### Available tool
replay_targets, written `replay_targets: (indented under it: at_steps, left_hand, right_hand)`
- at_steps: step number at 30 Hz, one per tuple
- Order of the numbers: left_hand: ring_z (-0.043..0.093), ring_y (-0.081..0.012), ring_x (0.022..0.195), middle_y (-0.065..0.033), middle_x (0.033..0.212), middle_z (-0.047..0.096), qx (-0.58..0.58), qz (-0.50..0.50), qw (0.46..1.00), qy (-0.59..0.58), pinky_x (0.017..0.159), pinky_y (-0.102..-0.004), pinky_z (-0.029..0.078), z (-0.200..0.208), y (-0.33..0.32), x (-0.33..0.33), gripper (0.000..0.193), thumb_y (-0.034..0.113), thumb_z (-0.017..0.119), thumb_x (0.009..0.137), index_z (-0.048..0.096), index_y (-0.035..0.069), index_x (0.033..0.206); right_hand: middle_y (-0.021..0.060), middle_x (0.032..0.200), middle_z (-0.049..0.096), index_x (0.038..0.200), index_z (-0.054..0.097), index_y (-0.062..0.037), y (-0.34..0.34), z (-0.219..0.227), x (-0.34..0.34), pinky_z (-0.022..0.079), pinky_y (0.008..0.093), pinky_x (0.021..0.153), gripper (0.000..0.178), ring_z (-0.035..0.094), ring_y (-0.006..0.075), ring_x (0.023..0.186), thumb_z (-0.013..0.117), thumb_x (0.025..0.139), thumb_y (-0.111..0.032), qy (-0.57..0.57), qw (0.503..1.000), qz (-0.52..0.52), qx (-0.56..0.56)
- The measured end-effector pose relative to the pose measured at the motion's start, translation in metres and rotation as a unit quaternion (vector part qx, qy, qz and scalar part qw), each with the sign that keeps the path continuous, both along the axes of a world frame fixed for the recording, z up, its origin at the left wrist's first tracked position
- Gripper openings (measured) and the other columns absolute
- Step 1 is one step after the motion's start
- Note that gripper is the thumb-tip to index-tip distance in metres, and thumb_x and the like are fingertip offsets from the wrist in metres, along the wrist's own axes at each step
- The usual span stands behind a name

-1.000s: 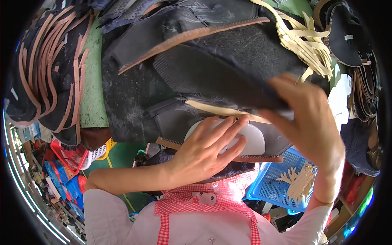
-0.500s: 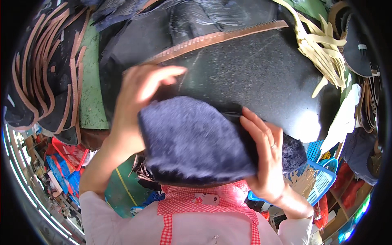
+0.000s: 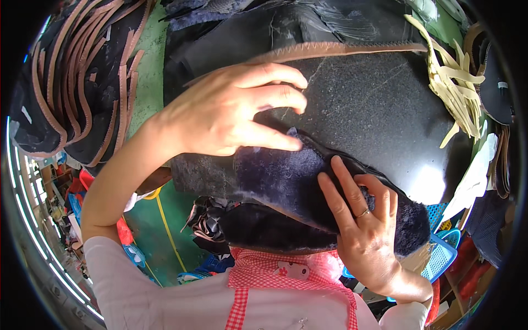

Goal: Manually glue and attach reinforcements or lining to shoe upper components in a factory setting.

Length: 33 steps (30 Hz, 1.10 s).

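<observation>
A dark blue-grey fleecy piece with black edging (image 3: pixel 275 173) lies at the near edge of a dark worktop slab (image 3: pixel 363 93), its near part folded over or overlapping another black piece (image 3: pixel 269 228). My left hand (image 3: pixel 231 113) hovers over its far left edge, fingers spread and thumb close to the fleece; whether the thumb touches it I cannot tell. My right hand (image 3: pixel 366 225) rests on the right part of the fleecy piece, fingers stretched and apart, a ring on one finger. Beyond both hands a brown strip with a notched edge (image 3: pixel 341 49) lies across the slab.
Brown-edged black pieces (image 3: pixel 71 82) are heaped at the left. A bundle of cream strips (image 3: pixel 454 82) lies at the far right, with a white sheet (image 3: pixel 470 170) nearer. Blue plastic baskets (image 3: pixel 440 253) stand below the right edge. Dark scraps (image 3: pixel 206 217) hang near my red checked apron (image 3: pixel 269 269).
The fleecy piece, raised and broadly facing up before, is now lower and flatter on the slab. My left hand has moved right, over its far edge; my right hand has spread onto its top.
</observation>
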<state>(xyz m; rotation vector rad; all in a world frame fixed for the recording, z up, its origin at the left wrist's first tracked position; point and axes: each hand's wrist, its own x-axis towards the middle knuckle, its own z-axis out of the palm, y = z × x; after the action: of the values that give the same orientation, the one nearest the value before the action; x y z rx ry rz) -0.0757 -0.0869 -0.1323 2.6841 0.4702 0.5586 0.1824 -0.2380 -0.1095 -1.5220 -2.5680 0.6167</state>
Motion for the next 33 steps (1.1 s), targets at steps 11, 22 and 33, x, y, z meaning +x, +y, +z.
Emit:
replay_targets:
  at_steps: [11,22,33]
  left_hand:
    - [0.029,-0.0403,0.149,-0.0247,0.159,0.032,-0.123,0.111,0.977,0.136,0.123,-0.0529,0.019,-0.011,-0.127,0.035,0.094,0.06,0.06,0.088,0.036,-0.006,0.151]
    - [0.06,-0.0357,0.119,-0.016,0.125,0.067,-0.462,0.107,0.875,-0.094,0.107,-0.0454,0.041,-0.008,-0.087,0.139,0.044,0.023,0.061,0.095,0.06,0.003,0.134]
    - [0.023,-0.0399,0.151,-0.0156,0.165,0.024,-0.159,0.061,0.977,0.129,0.121,-0.0583,0.021,-0.014,-0.122,0.136,0.1,0.045,0.085,0.066,0.039,0.035,0.154]
  right_hand:
    - [0.013,0.129,0.065,0.126,0.065,-0.0041,-0.01,0.033,0.079,0.042,0.0432,0.108,0.059,0.057,0.0315,0.123,0.073,0.068,0.0,0.001,0.977,-0.213,-0.005]
    - [0.0107,0.094,0.07,0.1,0.073,0.0,0.008,-0.018,0.127,0.05,0.0311,0.079,0.029,0.067,0.0206,0.086,0.074,0.072,-0.006,0.256,0.937,-0.218,-0.093]
    - [0.0059,0.11,0.065,0.088,0.079,-0.0116,0.014,-0.018,0.146,0.05,0.0296,0.077,0.021,0.063,0.0202,0.086,0.073,0.071,-0.002,0.137,0.979,-0.154,-0.002]
